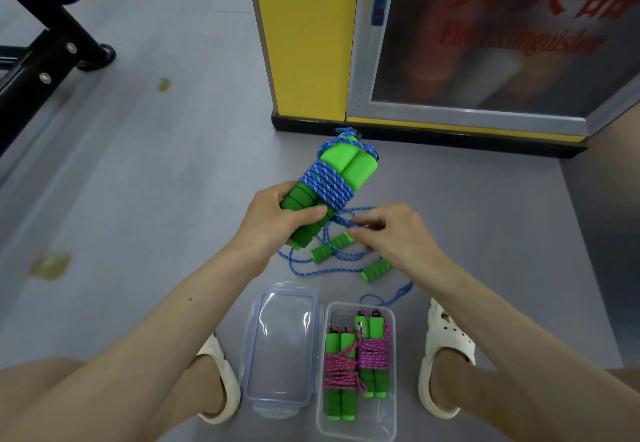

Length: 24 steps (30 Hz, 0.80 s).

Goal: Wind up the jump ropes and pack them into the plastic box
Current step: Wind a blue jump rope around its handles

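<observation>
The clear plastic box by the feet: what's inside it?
The clear rectangular plastic box holds two wound pink jump ropes with green foam handles, the left bundle beside the right bundle. Anything beneath them is covered.

A blue jump rope (327,182), mostly wound round green handles, tilts up in the left hand (273,220); below that hand, the clear plastic box (356,431) holds two wound pink ropes (356,362).

Four ropes (325,182), probably; one box (357,428); one lid (280,355).
</observation>
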### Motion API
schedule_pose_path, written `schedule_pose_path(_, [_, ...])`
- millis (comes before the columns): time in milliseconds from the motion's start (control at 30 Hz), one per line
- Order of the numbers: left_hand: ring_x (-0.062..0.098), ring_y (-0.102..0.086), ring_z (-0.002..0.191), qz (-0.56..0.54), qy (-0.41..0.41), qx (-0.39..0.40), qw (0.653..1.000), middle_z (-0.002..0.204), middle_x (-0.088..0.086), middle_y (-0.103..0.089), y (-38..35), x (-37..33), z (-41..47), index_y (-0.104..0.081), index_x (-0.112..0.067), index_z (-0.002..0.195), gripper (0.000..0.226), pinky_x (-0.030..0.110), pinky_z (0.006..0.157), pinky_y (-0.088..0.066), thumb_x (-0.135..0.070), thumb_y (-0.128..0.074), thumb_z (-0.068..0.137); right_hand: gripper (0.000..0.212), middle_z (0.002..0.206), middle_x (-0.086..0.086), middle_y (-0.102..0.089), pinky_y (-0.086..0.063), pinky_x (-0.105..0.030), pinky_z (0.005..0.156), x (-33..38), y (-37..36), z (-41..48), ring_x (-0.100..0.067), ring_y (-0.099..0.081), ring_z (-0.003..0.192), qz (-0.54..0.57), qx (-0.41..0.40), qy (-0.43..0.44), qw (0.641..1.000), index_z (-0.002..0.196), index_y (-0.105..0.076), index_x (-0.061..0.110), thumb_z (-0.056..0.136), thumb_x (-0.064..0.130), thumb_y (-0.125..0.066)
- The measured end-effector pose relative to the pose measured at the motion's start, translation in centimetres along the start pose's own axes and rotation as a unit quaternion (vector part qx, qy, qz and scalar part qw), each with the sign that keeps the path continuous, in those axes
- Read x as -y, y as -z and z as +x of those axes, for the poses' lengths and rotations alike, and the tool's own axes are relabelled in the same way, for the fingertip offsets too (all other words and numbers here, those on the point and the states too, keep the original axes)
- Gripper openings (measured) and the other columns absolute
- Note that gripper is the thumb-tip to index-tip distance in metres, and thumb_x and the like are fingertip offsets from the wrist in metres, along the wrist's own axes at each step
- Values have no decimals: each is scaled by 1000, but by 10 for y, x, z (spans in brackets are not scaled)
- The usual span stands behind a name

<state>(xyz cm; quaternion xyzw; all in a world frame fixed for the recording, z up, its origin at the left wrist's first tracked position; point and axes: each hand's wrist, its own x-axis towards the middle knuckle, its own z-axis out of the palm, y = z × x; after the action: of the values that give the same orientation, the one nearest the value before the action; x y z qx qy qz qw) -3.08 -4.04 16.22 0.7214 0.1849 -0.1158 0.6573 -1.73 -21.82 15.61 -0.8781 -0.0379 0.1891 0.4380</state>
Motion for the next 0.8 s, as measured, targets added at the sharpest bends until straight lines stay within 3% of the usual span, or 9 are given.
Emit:
schedule_pose_path(67, [8,-67,69,-2,-13,3,1000,86,0,-71,-1,0,-1,-67,-19,106,31,18,56,-51,-8,-75,78,13,65,2,-64,-41,-16,55,0,-3,1,-8,-52,58,11,-57,-23,998,89,-75,16,89,19,-63])
schedule_pose_path(133, [9,-67,75,10,-40,4,999,90,0,-72,-2,-1,-1,-67,-21,107,33,18,61,-53,-9,-76,78,17,64,5,-58,-36,-13,53,2,-2,5,-6,-48,56,165,-60,-134,975,85,-73,11,92,17,-59])
schedule_pose_path(200, [11,-67,80,38,-76,-6,996,93,2,-72,-2,-1,1,-66,-25,105,33,21,69,-56,-10,-76,77,22,60,2,-55,-35,-16,52,9,1,6,-4,-44,44,381,32,-248,890,84,-69,5,95,16,-54])
schedule_pose_path(233, [14,-67,83,53,-88,-18,995,93,2,-72,-2,-1,2,-66,-27,105,34,24,73,-57,-11,-77,77,24,54,3,-53,-34,-17,49,10,1,5,-3,-40,39,421,75,-264,864,85,-67,5,97,17,-49])
schedule_pose_path(400, [18,-65,85,245,-155,-78,954,89,-7,-70,-3,7,3,-62,-34,118,44,40,78,-54,-29,-77,77,32,45,0,-49,-23,-17,37,10,0,4,-5,-28,32,330,108,-201,916,109,-61,-9,98,17,-47])
schedule_pose_path(633, [24,-59,82,456,-203,-147,854,91,-3,-65,-10,9,-3,-51,-35,123,41,30,61,-35,-44,-64,85,21,51,0,-54,-33,-14,42,14,-1,-1,-5,-40,38,227,93,-155,957,85,-70,3,93,19,-59])
schedule_pose_path(800, [26,-60,76,525,-232,-148,805,91,0,-63,-15,20,-5,-47,-25,128,46,31,56,-39,-41,-62,88,22,58,0,-56,-35,-14,45,14,-9,1,-7,-39,46,209,83,-133,965,83,-69,7,96,14,-53])
